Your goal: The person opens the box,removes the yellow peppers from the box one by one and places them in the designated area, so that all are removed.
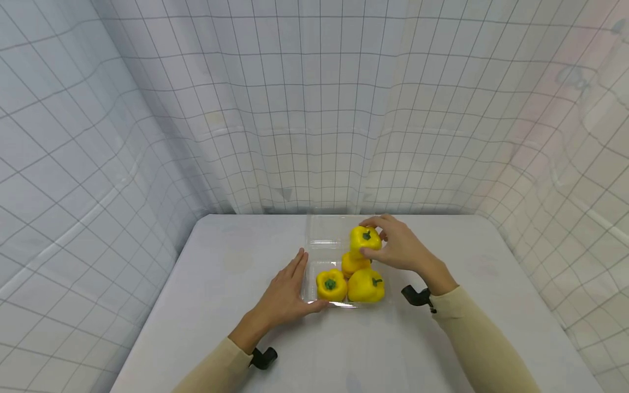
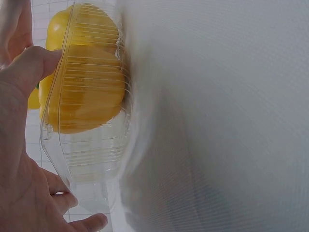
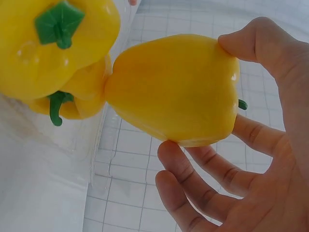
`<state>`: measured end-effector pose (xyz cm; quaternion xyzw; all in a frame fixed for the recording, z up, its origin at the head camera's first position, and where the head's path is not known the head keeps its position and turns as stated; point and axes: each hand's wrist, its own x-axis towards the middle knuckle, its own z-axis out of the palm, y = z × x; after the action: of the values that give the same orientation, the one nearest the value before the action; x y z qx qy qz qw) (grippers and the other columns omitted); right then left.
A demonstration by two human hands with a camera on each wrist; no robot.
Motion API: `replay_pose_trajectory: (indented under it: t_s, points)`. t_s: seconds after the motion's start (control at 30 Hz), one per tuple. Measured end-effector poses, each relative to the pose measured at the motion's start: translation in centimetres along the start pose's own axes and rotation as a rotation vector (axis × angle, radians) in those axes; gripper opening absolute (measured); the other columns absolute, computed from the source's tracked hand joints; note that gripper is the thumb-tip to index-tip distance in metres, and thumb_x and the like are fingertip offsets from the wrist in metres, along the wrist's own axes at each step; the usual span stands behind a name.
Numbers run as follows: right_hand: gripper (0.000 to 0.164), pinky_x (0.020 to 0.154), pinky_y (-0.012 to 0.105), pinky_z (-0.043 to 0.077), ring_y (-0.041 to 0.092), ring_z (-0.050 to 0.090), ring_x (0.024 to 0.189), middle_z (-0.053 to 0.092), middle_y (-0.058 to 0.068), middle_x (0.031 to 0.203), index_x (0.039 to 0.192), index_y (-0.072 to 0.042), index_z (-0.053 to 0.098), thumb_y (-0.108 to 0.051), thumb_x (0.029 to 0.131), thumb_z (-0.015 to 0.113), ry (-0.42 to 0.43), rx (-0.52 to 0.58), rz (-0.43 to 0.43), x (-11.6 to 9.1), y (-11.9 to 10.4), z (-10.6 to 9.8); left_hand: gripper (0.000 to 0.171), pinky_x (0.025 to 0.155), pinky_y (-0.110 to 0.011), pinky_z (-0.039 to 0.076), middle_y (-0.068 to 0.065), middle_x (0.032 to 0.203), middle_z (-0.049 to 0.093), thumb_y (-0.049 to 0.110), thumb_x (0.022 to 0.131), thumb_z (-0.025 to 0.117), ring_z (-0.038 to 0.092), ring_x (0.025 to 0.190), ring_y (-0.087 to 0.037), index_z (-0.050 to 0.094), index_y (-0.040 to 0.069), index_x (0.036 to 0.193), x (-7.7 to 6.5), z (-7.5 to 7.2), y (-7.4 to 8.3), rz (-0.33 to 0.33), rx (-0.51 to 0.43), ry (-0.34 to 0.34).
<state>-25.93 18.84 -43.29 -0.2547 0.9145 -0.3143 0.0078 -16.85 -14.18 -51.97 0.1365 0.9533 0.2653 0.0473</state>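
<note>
My right hand pinches a yellow bell pepper between thumb and fingers, above the back right of a clear plastic clamshell container. In the right wrist view, the held bell pepper lies sideways, its green stem towards the palm and its narrow end beside the other peppers. Inside the container sit a front left bell pepper, a front right bell pepper and one behind, partly covered by the held one. Along the container's left side lie the straight fingers of my left hand, its thumb at the front rim.
The container's clear lid is folded back, reaching towards the far edge of the white table. White grid-patterned curtains hang behind the table and on both sides. A black wrist camera sticks out from the right sleeve.
</note>
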Motion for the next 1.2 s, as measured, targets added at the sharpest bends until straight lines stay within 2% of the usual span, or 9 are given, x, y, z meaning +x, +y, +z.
replay_pose_trajectory:
  t_s: [0.83,1.03,1.2]
  points:
    - [0.060,0.100,0.058,0.067,0.037,0.074,0.117,0.071,0.020,0.151,0.154,-0.013,0.072,-0.034,0.100,0.091,0.031,-0.037,0.071,-2.1,3.5,-2.4,0.135,0.139,-0.074,0.039,-0.009,0.198,0.016,0.084,0.091,0.078,0.038,0.176,-0.045,0.020,0.010,0.188,0.1,0.3,-0.2,-0.004,-0.003,0.008]
    - [0.058,0.096,0.056,0.067,0.036,0.073,0.114,0.072,0.019,0.147,0.152,-0.014,0.074,-0.032,0.100,0.091,0.042,-0.043,0.081,-2.5,4.4,-2.9,0.135,0.139,-0.074,0.038,-0.008,0.199,0.015,0.085,0.090,0.078,0.038,0.177,-0.045,0.019,0.012,0.188,0.1,0.3,-0.2,-0.007,-0.005,0.008]
    - [0.058,0.095,0.055,0.067,0.036,0.073,0.114,0.072,0.018,0.145,0.152,-0.014,0.074,-0.031,0.100,0.092,0.049,-0.033,0.097,-2.8,5.0,-3.2,0.135,0.138,-0.075,0.038,-0.009,0.199,0.015,0.084,0.091,0.078,0.037,0.177,-0.045,0.020,0.010,0.188,0.3,0.4,-0.2,0.000,-0.005,0.007]
